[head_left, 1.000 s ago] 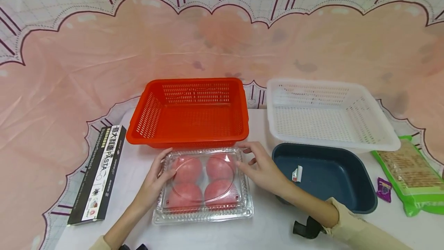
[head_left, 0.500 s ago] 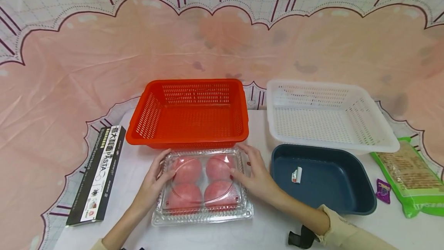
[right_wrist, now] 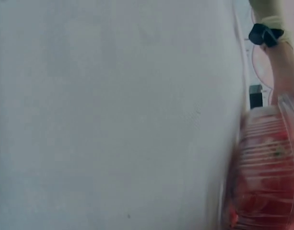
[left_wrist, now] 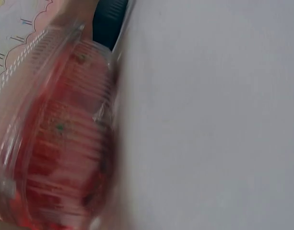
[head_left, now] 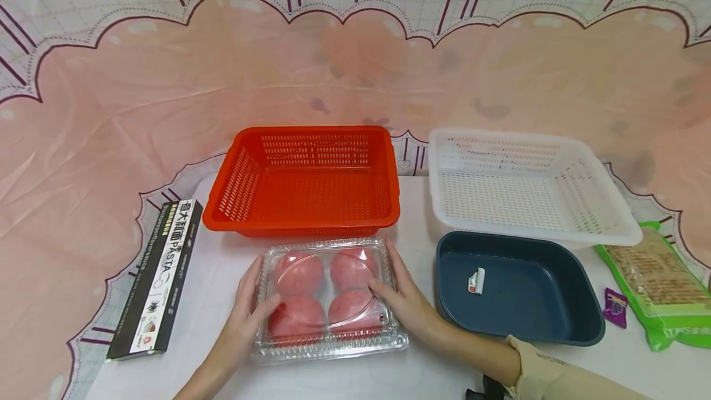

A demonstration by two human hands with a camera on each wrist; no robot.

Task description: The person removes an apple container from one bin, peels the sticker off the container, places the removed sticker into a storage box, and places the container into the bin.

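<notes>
A clear plastic clamshell box (head_left: 328, 350) with several round red fruits (head_left: 300, 276) inside stands in front of the red basket. My left hand (head_left: 244, 313) holds its left side, thumb over the lid and fingers along the edge. On the right side my right hand (head_left: 411, 301) grips it likewise, thumb on the lid. Both wrist views show the ribbed box wall, the left one (left_wrist: 65, 139) blurred and the right one (right_wrist: 266, 177) cut off by the frame. The undersides of the fingers are hidden by the box.
A red basket (head_left: 302, 227) is behind the box, with a white basket (head_left: 533, 230) to its right. A dark blue basin (head_left: 528, 301) holds a small white item (head_left: 476, 281). A black pasta box (head_left: 155, 279) lies left; a purple packet (head_left: 615, 307) and green-edged package (head_left: 661, 283) lie right.
Both hands have slid nearer along the box's sides, the right one from the far right corner. The clamshell box has shifted slightly to the right. The baskets and basin stay put.
</notes>
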